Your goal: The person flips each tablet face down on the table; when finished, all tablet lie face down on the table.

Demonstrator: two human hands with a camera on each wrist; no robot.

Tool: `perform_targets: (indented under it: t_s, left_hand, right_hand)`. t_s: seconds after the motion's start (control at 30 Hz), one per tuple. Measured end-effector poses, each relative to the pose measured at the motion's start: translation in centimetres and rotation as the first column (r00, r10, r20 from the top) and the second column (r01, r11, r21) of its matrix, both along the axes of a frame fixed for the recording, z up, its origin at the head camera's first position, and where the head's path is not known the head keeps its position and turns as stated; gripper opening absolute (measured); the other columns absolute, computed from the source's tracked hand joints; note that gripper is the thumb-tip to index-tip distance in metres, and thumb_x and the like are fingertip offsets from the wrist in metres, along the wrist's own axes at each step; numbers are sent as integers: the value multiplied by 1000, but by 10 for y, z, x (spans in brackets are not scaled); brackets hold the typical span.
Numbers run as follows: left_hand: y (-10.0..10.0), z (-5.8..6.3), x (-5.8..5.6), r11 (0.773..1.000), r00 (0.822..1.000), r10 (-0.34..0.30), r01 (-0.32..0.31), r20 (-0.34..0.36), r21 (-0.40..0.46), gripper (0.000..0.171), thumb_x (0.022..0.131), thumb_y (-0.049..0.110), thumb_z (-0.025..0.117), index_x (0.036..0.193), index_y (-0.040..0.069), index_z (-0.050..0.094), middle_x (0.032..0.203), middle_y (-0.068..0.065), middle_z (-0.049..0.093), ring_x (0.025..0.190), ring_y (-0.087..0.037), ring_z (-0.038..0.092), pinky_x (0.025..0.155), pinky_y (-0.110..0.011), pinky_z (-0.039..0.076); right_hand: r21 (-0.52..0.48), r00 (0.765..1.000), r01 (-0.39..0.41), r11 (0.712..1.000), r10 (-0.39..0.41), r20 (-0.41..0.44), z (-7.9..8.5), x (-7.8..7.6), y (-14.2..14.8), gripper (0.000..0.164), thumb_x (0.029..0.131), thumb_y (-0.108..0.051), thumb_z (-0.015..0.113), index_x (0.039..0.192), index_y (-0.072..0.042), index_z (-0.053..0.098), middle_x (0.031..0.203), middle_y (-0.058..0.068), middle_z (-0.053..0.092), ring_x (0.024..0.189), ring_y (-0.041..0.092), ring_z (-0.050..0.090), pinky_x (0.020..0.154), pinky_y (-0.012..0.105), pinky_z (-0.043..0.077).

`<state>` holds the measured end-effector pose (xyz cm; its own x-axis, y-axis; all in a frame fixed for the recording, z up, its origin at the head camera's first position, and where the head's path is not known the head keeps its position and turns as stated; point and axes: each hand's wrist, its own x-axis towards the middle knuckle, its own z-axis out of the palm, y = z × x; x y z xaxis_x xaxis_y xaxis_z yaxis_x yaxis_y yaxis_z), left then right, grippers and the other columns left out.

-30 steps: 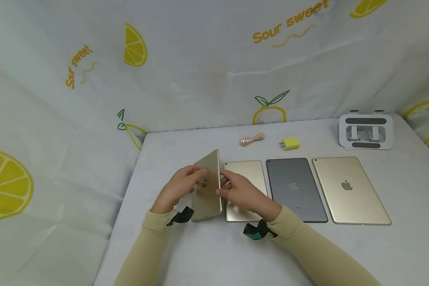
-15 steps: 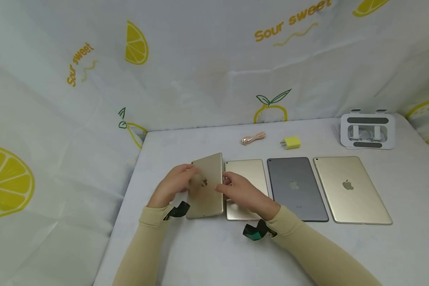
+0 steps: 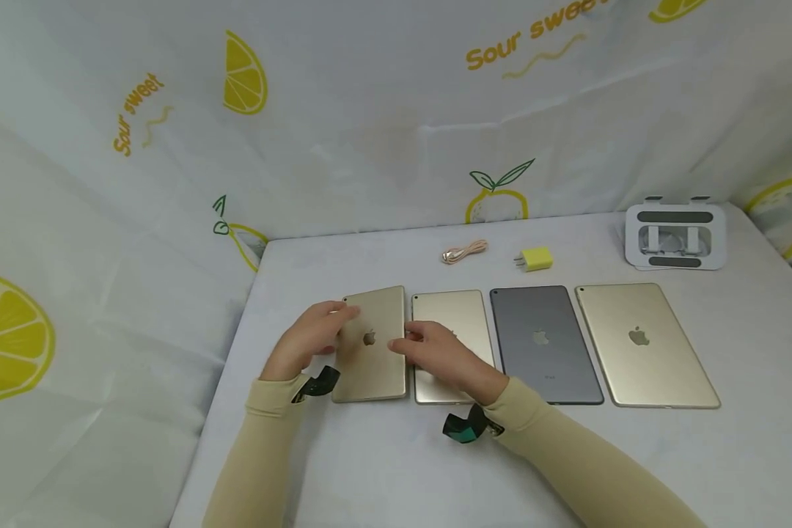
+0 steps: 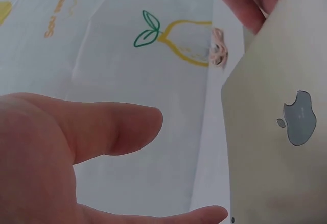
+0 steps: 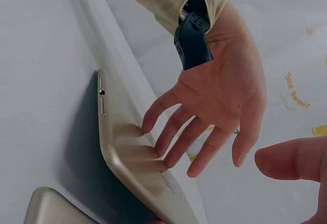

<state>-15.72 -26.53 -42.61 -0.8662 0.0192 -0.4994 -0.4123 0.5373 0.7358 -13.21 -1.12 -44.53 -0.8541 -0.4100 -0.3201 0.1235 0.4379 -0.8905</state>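
Observation:
A gold tablet point(image 3: 369, 374) with an apple logo lies back up at the left end of a row, its right edge tilted above the table. My right hand point(image 3: 444, 357) holds that edge, fingers curled under it. In the right wrist view its thumb point(image 5: 291, 160) stands apart from the tablet's back. At the opposite edge is my left hand point(image 3: 306, 341), its straight fingers touching the tablet there; its thumb point(image 4: 127, 127) sticks out free in the left wrist view. Beneath my right hand lies a smaller gold tablet point(image 3: 458, 308), partly hidden.
Farther right lie a grey tablet point(image 3: 544, 315) and a large gold tablet point(image 3: 647, 367). Behind the row are a coiled pink cable point(image 3: 465, 251), a yellow charger plug point(image 3: 536, 259) and a white folding stand point(image 3: 676, 216). A lemon-print cloth point(image 3: 369, 147) hangs behind the white table point(image 3: 369, 469).
The tilted gold tablet has swung down from steeply raised to nearly flat, turning its back upward. My left hand has shifted a little left; my right hand has lowered slightly with the edge.

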Motion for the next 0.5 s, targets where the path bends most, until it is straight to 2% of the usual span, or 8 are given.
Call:
perform_targets:
  t_s: [0.13, 0.3, 0.5]
  left_hand:
    - [-1, 2, 1, 1000, 1000, 12, -12, 14, 3, 73, 103, 58, 63, 157, 12, 51, 172, -7, 38, 152, -35, 45, 113, -55, 54]
    - [-1, 5, 2, 1000, 999, 20, -20, 34, -11, 80, 102, 60, 62, 163, 13, 44, 173, -9, 36, 151, -37, 47, 115, -55, 52]
    - [4, 5, 0, 999, 1000, 4, -2, 31, -37, 83, 102, 61, 61, 167, 13, 39, 174, -11, 36, 150, -39, 50, 117, -56, 51]
  right_hand:
    - [27, 1000, 14, 1000, -15, 7, 1, 3, 0, 77, 104, -42, 64, 160, 6, 45, 149, 24, 63, 138, 36, 62, 115, 53, 53]
    - [69, 1000, 24, 997, -24, 6, 3, 8, -3, 78, 102, -43, 66, 162, 2, 44, 147, 21, 65, 134, 34, 65, 112, 53, 55]
    - [86, 999, 38, 996, -38, 7, 8, 15, -4, 79, 103, -44, 66, 163, 0, 42, 153, 22, 62, 141, 37, 62, 117, 54, 52]
